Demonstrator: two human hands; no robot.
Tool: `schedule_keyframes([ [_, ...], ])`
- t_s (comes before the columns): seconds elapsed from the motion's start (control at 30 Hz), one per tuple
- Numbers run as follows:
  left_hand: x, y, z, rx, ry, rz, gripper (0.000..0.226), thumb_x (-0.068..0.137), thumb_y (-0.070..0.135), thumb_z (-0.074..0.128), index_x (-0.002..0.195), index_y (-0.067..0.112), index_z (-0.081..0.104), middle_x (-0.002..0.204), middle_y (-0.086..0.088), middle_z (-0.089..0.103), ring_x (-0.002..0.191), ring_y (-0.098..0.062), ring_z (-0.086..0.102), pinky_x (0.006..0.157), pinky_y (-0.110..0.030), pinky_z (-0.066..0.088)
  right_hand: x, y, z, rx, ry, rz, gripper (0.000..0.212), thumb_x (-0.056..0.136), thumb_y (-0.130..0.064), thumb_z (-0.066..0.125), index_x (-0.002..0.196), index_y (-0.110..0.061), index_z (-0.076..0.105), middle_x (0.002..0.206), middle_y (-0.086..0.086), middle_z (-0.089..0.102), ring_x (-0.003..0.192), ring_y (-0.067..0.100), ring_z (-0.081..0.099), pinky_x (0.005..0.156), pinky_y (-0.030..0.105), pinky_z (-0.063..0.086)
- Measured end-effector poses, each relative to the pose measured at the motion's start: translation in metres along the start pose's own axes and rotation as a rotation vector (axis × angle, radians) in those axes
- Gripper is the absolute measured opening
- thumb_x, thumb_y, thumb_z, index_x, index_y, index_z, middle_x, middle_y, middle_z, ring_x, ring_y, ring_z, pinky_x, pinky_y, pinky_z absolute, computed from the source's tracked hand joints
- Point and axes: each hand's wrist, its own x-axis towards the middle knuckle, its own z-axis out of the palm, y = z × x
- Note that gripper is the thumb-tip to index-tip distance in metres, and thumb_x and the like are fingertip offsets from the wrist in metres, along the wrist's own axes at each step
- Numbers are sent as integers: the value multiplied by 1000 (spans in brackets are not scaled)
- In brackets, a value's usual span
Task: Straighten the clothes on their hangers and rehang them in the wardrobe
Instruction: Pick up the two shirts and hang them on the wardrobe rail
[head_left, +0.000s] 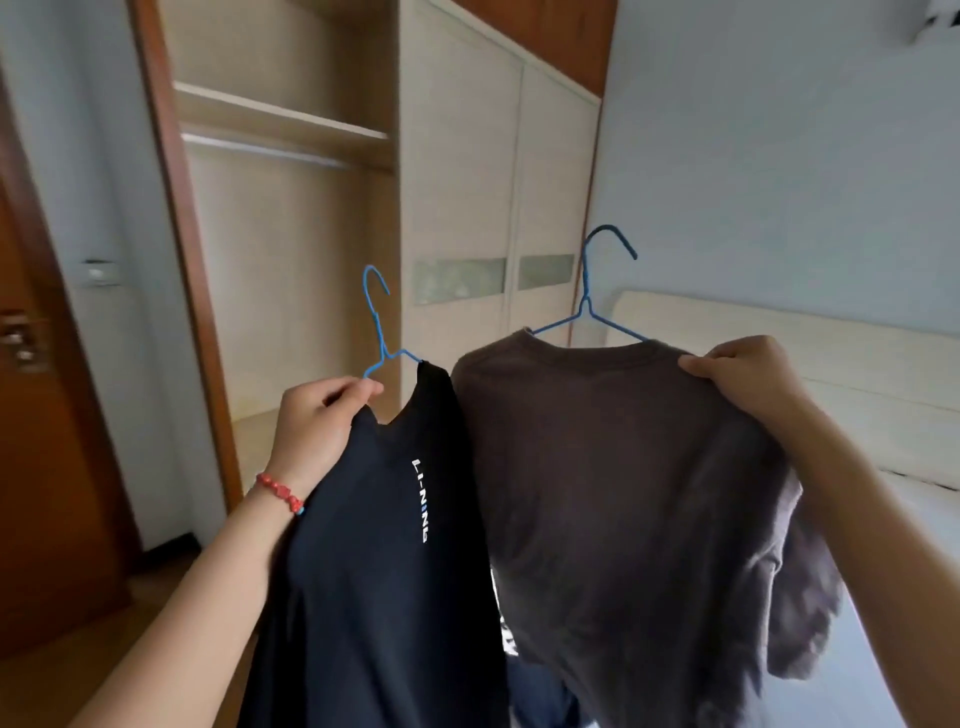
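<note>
A dark navy T-shirt (384, 545) with white lettering hangs from a blue wire hanger (379, 322). My left hand (317, 426), with a red bead bracelet on the wrist, grips that hanger's left shoulder together with the shirt. To its right, a brown T-shirt (613, 493) sits on a second blue wire hanger (589, 306); my right hand (748, 379) pinches its right shoulder. Both hooks point up, free of any rail. The open wardrobe bay (280, 291) stands ahead on the left, with a hanging rail (265, 150) under a shelf.
Closed pale wardrobe doors (498, 208) stand right of the open bay. A brown room door (31, 415) is at the far left. A bed with a cream headboard (810, 358) lies on the right. More fabric shows low between the shirts.
</note>
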Motion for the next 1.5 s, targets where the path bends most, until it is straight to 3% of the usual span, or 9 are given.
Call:
schedule_keyframes([
  [0.27,72,-48,-67,93,198,-60,18,89,9,54,94,4,70,62,26,63,61,24,52,58,6,36,68,-75,130,93,-128,-134,30,84,-26,65,72,2,69,76,20,65,75,29,56,66,30,38],
  [0.47,136,-84,-101,180,311,-78,21,89,8,53,101,-1,68,91,-4,66,75,-3,55,55,4,36,126,-131,234,114,-189,-252,28,85,-26,64,68,-4,68,72,16,63,74,29,56,66,29,38],
  [0.53,158,-96,-114,200,349,-97,20,89,9,54,101,1,69,82,-1,65,67,-3,52,49,1,35,147,-150,266,138,-200,-289,32,84,-26,65,58,-8,63,68,16,63,72,31,58,61,30,38],
  [0.63,193,-115,-135,232,383,-143,16,88,12,56,81,11,71,59,-1,55,49,-2,42,43,-8,26,177,-181,312,141,-223,-322,37,85,-27,63,54,-6,59,60,13,58,62,27,53,52,29,34],
  [0.77,235,-142,-158,240,403,-171,25,88,15,56,65,24,64,79,-12,50,60,-14,35,50,-17,25,199,-214,365,168,-232,-333,37,84,-27,63,62,2,64,68,22,63,71,35,57,58,32,36],
  [1.0,318,-204,-189,203,331,-149,23,91,15,51,96,1,68,81,0,60,74,0,49,63,-12,35,223,-260,456,139,-215,-276,31,84,-27,63,61,-7,65,70,17,66,71,31,58,61,30,38],
  [1.23,406,-258,-207,126,151,-146,20,90,14,53,85,0,66,78,-13,56,59,-11,46,43,-4,34,250,-297,520,91,-124,-130,31,85,-27,63,58,-10,63,68,12,63,73,30,57,66,31,41],
  [1.37,450,-279,-206,92,33,-120,23,90,15,52,84,0,67,78,-14,59,69,-14,49,56,-12,36,264,-303,545,45,-72,-37,35,87,-27,59,72,3,69,76,20,67,77,35,59,66,34,43],
  [1.5,494,-299,-194,66,-55,-45,24,90,16,51,71,17,64,78,-14,59,64,-9,45,50,-9,32,288,-306,560,5,-13,11,32,87,-29,59,68,-5,68,74,15,65,75,32,58,66,32,42],
])
